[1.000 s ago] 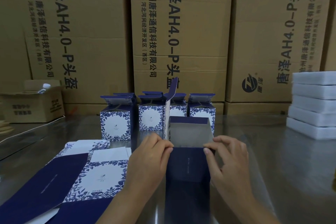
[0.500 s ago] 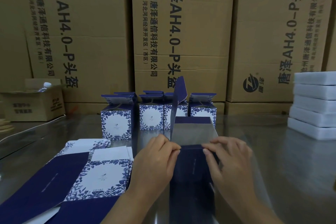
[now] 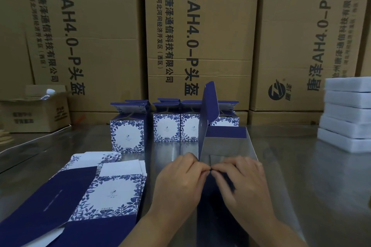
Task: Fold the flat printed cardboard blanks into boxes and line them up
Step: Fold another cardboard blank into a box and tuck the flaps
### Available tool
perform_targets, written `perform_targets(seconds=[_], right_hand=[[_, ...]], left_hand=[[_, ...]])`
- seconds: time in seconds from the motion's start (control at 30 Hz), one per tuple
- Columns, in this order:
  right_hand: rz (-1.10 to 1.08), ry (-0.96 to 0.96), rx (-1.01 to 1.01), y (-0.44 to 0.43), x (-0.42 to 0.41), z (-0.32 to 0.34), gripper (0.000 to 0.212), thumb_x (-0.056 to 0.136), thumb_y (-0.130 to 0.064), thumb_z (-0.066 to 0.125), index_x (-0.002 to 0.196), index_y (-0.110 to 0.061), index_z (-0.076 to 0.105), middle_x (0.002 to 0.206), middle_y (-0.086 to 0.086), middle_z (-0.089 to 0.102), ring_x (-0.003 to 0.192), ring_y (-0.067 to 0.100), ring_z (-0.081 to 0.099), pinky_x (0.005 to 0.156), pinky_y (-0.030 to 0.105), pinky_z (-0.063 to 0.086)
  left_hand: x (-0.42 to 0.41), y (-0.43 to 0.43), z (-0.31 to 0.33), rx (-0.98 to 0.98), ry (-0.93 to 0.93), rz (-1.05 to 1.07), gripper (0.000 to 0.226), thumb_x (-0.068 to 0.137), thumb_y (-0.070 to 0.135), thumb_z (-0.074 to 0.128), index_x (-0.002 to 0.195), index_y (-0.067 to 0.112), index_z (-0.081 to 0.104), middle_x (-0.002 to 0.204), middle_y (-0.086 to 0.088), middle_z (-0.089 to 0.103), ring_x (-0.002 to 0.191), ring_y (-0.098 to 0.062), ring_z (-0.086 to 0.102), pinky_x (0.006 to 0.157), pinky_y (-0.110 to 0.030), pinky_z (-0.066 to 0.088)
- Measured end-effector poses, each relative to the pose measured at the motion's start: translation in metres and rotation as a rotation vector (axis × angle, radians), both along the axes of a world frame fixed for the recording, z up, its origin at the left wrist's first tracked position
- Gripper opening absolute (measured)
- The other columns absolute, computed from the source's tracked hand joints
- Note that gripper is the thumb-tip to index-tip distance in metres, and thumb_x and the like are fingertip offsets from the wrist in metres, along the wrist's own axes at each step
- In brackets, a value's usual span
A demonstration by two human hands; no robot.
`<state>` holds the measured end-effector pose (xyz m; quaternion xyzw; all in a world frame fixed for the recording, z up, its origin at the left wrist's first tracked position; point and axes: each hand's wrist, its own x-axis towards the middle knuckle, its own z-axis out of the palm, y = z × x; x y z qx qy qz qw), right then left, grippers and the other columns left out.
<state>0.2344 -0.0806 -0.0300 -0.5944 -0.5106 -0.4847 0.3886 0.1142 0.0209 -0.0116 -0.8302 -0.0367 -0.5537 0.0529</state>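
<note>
Presently, both hands are working at the near edge of a half-folded box, which is lying on the steel table straight ahead, at centre. The left hand is curling its fingers over the dark blue near panel, and the right hand is doing likewise from the other side. The fingertips of the two are meeting at the middle of that edge and pinching the card there. The right hand is blurring slightly, so exact finger placement is hard to read. One tall blue side flap is standing upright at the box's left, while the grey inner face is lying open behind the fingers, a blue strip running along its far edge. Left of the hands, a pile of flat blanks is resting on the table, floral print facing up, dark blue panels spreading toward the near-left corner. Beyond, the finished boxes are standing upright with top flaps open: one nearer at left, the others lining up side by side behind the raised flap. Big brown cartons with printed lettering are walling off the back. A stack of white foam slabs is sitting at far right, and a small open carton at far left is holding a bottle.
</note>
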Motion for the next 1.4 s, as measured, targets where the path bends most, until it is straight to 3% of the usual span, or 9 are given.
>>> perform_targets(seconds=[0.53, 0.83, 1.4], right_hand=[[-0.011, 0.009, -0.029, -0.0013, -0.0019, 0.003, 0.019, 0.086, -0.029, 0.055, 0.082, -0.022, 0.073, 0.079, -0.008, 0.06, 0.079, 0.008, 0.047, 0.074, 0.026, 0.03], [-0.075, -0.001, -0.04, -0.0028, 0.0026, 0.0032, 0.019, 0.087, -0.031, 0.054, 0.081, -0.027, 0.072, 0.081, -0.015, 0.062, 0.08, 0.008, 0.047, 0.084, 0.025, 0.025], [-0.047, 0.024, -0.043, -0.0008, 0.0028, 0.0002, 0.019, 0.087, -0.03, 0.054, 0.08, -0.025, 0.071, 0.081, -0.014, 0.061, 0.08, 0.007, 0.046, 0.083, 0.024, 0.024]], left_hand=[[-0.0011, 0.0015, 0.0009, -0.023, 0.038, -0.01, 0.022, 0.087, 0.023, 0.052, 0.077, 0.016, 0.07, 0.069, 0.001, 0.056, 0.059, -0.017, 0.055, 0.047, -0.031, 0.045], [-0.0049, 0.0047, 0.0036, -0.054, 0.062, 0.0, 0.023, 0.087, 0.025, 0.05, 0.078, 0.016, 0.069, 0.071, 0.002, 0.056, 0.061, -0.016, 0.056, 0.047, -0.029, 0.046], [-0.0017, 0.0084, -0.0002, 0.003, 0.025, 0.026, 0.02, 0.086, 0.026, 0.055, 0.079, 0.02, 0.073, 0.067, 0.003, 0.055, 0.056, -0.015, 0.053, 0.045, -0.028, 0.043]])
